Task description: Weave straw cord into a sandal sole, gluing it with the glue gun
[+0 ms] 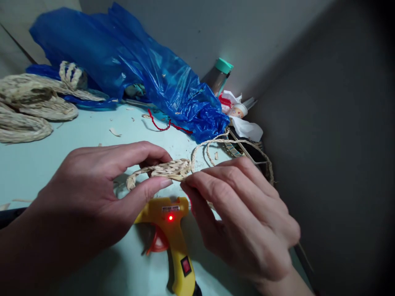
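A small piece of braided straw point(171, 167) is held between my two hands above the table. My left hand point(101, 189) grips its left part, thumb below and fingers behind; a looped end sticks out near the thumb's base. At the right end, my right hand point(237, 205) pinches the piece's edge between thumb and fingertips, which partly hide it. A thin braided straw cord point(203, 144) curves up from the piece and off to the right. Just below lies a yellow glue gun point(177, 234) with an orange trigger and a lit red light.
Thick braided straw bundles point(33, 107) lie at the far left. A blue plastic bag point(132, 61) spreads across the back, with a red cord point(160, 128) in front. A green-lidded bottle point(221, 74) and white tissue point(248, 129) stand near the wall. Straw scraps dot the table point(89, 127).
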`<state>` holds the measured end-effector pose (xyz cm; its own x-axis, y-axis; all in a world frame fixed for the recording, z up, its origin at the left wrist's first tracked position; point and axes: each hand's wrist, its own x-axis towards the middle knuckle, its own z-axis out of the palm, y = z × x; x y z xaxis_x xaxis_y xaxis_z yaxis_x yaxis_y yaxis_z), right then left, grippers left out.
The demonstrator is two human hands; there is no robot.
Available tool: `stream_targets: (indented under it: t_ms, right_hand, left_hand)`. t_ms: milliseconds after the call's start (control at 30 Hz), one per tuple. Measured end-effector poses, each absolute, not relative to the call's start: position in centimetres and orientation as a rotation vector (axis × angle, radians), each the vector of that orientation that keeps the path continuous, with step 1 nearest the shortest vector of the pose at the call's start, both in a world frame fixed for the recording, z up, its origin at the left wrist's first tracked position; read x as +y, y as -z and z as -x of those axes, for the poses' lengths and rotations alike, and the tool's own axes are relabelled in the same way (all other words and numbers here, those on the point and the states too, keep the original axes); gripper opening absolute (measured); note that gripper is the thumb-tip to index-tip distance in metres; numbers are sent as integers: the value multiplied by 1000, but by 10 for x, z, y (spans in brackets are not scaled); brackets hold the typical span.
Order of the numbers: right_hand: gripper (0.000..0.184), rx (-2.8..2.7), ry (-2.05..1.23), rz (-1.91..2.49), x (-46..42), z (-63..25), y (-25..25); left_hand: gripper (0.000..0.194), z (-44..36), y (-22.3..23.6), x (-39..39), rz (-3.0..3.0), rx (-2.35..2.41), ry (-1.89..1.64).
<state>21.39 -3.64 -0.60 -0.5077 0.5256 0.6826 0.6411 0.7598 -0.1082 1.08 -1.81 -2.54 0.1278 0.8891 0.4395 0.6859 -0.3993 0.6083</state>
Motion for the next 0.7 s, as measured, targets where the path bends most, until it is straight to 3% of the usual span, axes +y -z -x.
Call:
stream_targets:
  t_ms: [133,333,700]
  right_hand:
    - [3,-2155,-63,980,-37,-209,-2]
    - [7,-2022,-363,1177,-39,-207,-9]
    - [6,-1971,-523,1311,-45,-207,-8]
  left_hand:
    - [10,-11,27,-20,-2247,1547,-1179]
    - [13,-14,27,-21,-2335,1564,-1162]
    - [15,-16,32,-21,-2246,1597,-1120]
